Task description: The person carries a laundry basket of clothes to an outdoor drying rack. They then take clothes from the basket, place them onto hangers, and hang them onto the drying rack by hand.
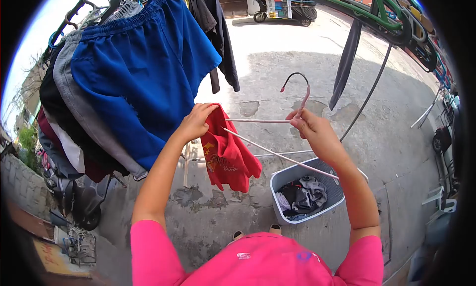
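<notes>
My left hand point(196, 121) is closed on the top edge of a small red garment point(228, 154) with yellow and dark print. Near its hook, a thin pinkish-white wire hanger point(270, 151) is pinched in my right hand point(313, 132). One end of the hanger reaches into the red garment, while its other end sticks out past my right wrist. The hook point(303, 87) points up and curves to the left. Below my right hand, a grey-blue basket point(277, 206) on the ground holds dark and grey clothes point(303, 194).
Blue shorts point(139, 68) and other clothes hang at the left. Green hangers point(377, 18) are on a rack at the upper right, with a dark strip of cloth point(347, 63) below. A parked scooter point(74, 201) stands at the lower left, a white stool point(439, 201) at the right.
</notes>
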